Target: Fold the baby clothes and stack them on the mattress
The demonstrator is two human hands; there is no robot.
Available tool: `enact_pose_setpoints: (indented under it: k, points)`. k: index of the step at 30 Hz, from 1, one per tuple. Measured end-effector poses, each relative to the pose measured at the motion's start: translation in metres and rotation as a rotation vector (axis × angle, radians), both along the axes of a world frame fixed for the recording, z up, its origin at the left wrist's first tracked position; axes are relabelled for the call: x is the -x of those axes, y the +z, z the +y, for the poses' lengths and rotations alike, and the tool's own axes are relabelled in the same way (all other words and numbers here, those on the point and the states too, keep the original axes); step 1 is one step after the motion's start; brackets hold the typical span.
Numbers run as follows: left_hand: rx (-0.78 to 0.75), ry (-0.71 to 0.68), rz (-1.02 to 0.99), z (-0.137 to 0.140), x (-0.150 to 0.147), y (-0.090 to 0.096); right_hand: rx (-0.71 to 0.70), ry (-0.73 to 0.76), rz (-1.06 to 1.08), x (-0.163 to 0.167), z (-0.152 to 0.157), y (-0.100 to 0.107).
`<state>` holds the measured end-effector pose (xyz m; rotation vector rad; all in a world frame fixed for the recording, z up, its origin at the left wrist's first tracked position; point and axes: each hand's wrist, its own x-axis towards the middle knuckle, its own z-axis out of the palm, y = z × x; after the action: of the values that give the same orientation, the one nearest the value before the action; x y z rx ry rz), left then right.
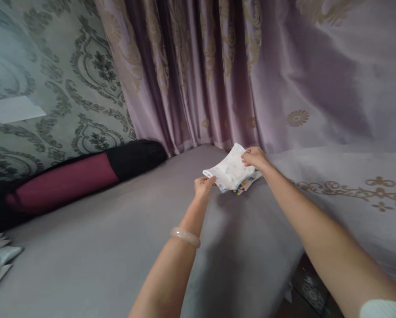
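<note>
A white folded cloth [229, 170] with faint small prints spans the space between my two hands near the far corner of the grey-covered bed. My left hand [203, 185] pinches its left corner between thumb and fingers. On the opposite edge, my right hand [253, 157] grips the cloth with the thumb on top. Beneath it shows a folded cloth with colourful prints [242, 189]; whether my fingers hold this one too is hidden. A pale bangle [185, 237] circles my left wrist.
A black and maroon long bag [65, 183] lies along the patterned wall on the left. Purple curtains [191, 75] hang behind the bed [118, 256]. Pale folded fabric [1, 265] sits at the left edge. Past the bed's right edge, a dark gap [307, 287] opens to the floor.
</note>
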<state>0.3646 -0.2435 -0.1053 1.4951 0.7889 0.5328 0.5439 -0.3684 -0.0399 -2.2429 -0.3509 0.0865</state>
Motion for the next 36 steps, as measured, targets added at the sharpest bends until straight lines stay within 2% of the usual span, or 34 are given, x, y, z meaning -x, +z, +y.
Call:
enact_pose_setpoints:
  k: [4,8,20,28,31,34,36]
  points:
    - [0.140,-0.006,-0.032,-0.015,-0.026,-0.008,0.239,0.030,-0.227,-0.011,-0.009,0.001]
    - [0.206,-0.003,-0.027,-0.023,-0.045,-0.015,0.403,0.035,-0.312,-0.015,-0.011,-0.003]
    - [0.274,-0.007,0.082,-0.025,-0.069,-0.036,0.536,0.077,-0.259,-0.032,-0.012,-0.028]
    - [0.269,-0.177,0.134,-0.022,-0.057,-0.035,0.586,0.102,-0.204,-0.042,-0.005,-0.047]
    - [0.213,-0.225,0.151,-0.011,-0.034,-0.036,0.602,0.103,-0.186,-0.043,-0.004,-0.055]
    - [0.061,-0.214,0.164,0.013,0.001,-0.041,0.612,0.096,-0.183,-0.040,-0.003,-0.065]
    - [-0.288,-0.241,0.214,0.034,0.030,-0.044,0.617,0.095,-0.190,-0.037,-0.001,-0.072]
